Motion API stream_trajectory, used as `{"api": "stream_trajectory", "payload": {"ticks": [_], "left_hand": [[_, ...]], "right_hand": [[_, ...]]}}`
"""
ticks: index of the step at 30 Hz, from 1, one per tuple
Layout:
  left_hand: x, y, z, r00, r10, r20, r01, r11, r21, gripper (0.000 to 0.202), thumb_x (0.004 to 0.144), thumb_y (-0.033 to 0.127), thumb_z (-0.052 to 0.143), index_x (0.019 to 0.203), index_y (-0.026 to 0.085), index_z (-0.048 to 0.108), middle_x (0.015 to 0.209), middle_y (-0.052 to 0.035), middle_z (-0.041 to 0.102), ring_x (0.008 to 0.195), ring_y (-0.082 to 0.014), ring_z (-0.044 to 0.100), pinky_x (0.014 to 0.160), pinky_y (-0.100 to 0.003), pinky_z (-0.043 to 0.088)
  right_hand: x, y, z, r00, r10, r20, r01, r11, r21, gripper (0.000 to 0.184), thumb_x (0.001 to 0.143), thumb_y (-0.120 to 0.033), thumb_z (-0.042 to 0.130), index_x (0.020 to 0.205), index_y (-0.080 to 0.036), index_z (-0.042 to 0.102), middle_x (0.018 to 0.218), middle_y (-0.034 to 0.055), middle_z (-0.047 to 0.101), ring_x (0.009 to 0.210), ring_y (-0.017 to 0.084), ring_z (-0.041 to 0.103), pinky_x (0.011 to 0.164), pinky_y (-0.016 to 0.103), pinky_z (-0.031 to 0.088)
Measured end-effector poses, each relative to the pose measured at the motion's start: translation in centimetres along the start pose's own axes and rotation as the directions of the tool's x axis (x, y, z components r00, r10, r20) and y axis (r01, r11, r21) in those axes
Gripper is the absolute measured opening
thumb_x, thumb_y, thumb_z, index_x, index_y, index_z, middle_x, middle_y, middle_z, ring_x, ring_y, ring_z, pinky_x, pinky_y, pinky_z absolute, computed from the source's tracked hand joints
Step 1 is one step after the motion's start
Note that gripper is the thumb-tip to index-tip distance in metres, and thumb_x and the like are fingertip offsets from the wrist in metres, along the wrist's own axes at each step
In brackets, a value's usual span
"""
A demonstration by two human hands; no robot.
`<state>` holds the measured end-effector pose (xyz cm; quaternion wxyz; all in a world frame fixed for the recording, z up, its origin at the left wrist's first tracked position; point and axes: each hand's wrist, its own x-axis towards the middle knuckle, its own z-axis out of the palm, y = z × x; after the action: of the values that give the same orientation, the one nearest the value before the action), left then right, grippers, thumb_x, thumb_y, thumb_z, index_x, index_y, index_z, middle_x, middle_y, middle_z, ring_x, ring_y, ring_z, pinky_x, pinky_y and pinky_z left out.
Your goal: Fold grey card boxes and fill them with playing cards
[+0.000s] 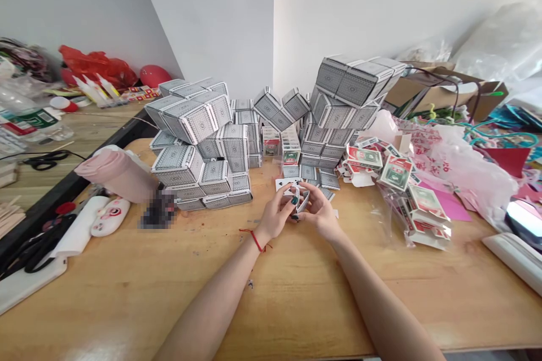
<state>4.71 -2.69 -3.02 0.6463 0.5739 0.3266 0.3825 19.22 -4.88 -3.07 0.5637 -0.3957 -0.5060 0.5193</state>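
Note:
My left hand [278,212] and my right hand [317,208] meet over the middle of the table, fingers closed around folded playing cards [302,201]. A red string bracelet circles my left wrist. Just beyond my fingers lies a white card face [284,183], partly covered by the hands. Loose grey-backed cards [328,179] lie close behind my right hand. To the left stands a stack of box-like blocks made of grey-backed cards [190,118]. Another such stack [339,110] rises to the right, with tilted card blocks [277,110] between them.
Card packs [292,146] stand between the stacks. Opened red and green card boxes [397,172] and plastic wrap lie on the right, near a white plastic bag [453,158]. A pink roll [118,172], a white mouse-shaped item [110,216] and black scissors [48,161] are on the left.

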Motion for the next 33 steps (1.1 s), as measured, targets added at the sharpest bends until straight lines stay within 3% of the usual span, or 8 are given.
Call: {"api": "stream_trajectory", "payload": {"ticks": [6,10,13,17,22,26,33], "left_hand": [[0.2,0.1,-0.6,0.992,-0.079,0.096,0.093,0.985,-0.143,0.052,0.075,0.036,0.056,0.123,0.022,0.041,0.103,-0.0075,0.058,0.083,-0.0193,0.061,0.062,-0.031,0.055],[0.5,0.1,-0.6,0.999,0.028,0.035,-0.024,0.994,-0.11,0.049,0.074,0.028,0.058,0.12,0.019,0.046,0.109,-0.0089,0.059,0.099,-0.0223,0.056,0.073,-0.031,0.052],[0.7,-0.1,-0.5,0.994,0.108,-0.011,-0.109,0.993,-0.05,0.053,0.073,0.024,0.06,0.123,0.019,0.044,0.113,-0.0092,0.057,0.1,-0.0203,0.056,0.083,-0.032,0.049],[0.5,-0.3,-0.2,0.991,0.133,-0.029,-0.132,0.991,0.038,0.057,0.074,0.024,0.059,0.127,0.02,0.039,0.115,-0.0101,0.056,0.095,-0.0192,0.058,0.082,-0.033,0.05],[0.4,-0.3,-0.1,0.986,0.165,-0.035,-0.161,0.981,0.105,0.063,0.074,0.023,0.06,0.131,0.021,0.035,0.119,-0.0106,0.054,0.097,-0.0195,0.058,0.083,-0.034,0.051],[0.5,-0.9,0.0,0.983,0.179,-0.045,-0.172,0.978,0.119,0.068,0.072,0.021,0.062,0.133,0.021,0.031,0.119,-0.0106,0.054,0.096,-0.019,0.059,0.083,-0.034,0.051],[0.5,-1.5,-0.1,0.982,0.188,-0.021,-0.182,0.972,0.152,0.062,0.07,0.021,0.063,0.128,0.017,0.04,0.117,-0.0112,0.057,0.101,-0.0213,0.058,0.088,-0.037,0.049]], "right_hand": [[-0.2,0.3,0.3,1.0,-0.026,-0.005,0.025,0.997,-0.07,0.061,0.059,-0.014,0.07,0.115,-0.028,0.049,0.115,0.0047,0.052,0.101,0.02,0.053,0.089,0.036,0.043],[-0.1,0.9,0.3,0.996,-0.028,-0.085,0.016,0.991,-0.13,0.064,0.058,-0.016,0.07,0.117,-0.028,0.049,0.123,0.0056,0.047,0.109,0.022,0.048,0.09,0.036,0.043],[0.0,1.2,0.1,0.989,0.017,-0.15,-0.036,0.991,-0.126,0.067,0.056,-0.017,0.072,0.118,-0.027,0.048,0.12,0.0064,0.048,0.102,0.021,0.053,0.083,0.034,0.047],[0.0,1.0,0.0,0.987,0.088,-0.138,-0.095,0.994,-0.045,0.069,0.057,-0.017,0.071,0.12,-0.025,0.046,0.112,0.0065,0.055,0.09,0.019,0.058,0.079,0.034,0.048],[0.1,0.4,-0.4,0.987,0.117,-0.107,-0.095,0.977,0.19,0.061,0.06,-0.019,0.067,0.119,-0.023,0.05,0.12,0.007,0.054,0.105,0.023,0.053,0.088,0.037,0.042],[0.2,-0.3,-0.6,0.987,0.148,-0.068,-0.118,0.936,0.331,0.055,0.062,-0.021,0.063,0.116,-0.023,0.053,0.125,0.0075,0.051,0.107,0.025,0.052,0.085,0.038,0.043],[0.1,-1.1,-0.5,0.989,0.149,-0.012,-0.139,0.946,0.293,0.056,0.066,-0.03,0.066,0.12,-0.025,0.051,0.131,0.0066,0.046,0.107,0.025,0.052,0.08,0.035,0.046]]}}
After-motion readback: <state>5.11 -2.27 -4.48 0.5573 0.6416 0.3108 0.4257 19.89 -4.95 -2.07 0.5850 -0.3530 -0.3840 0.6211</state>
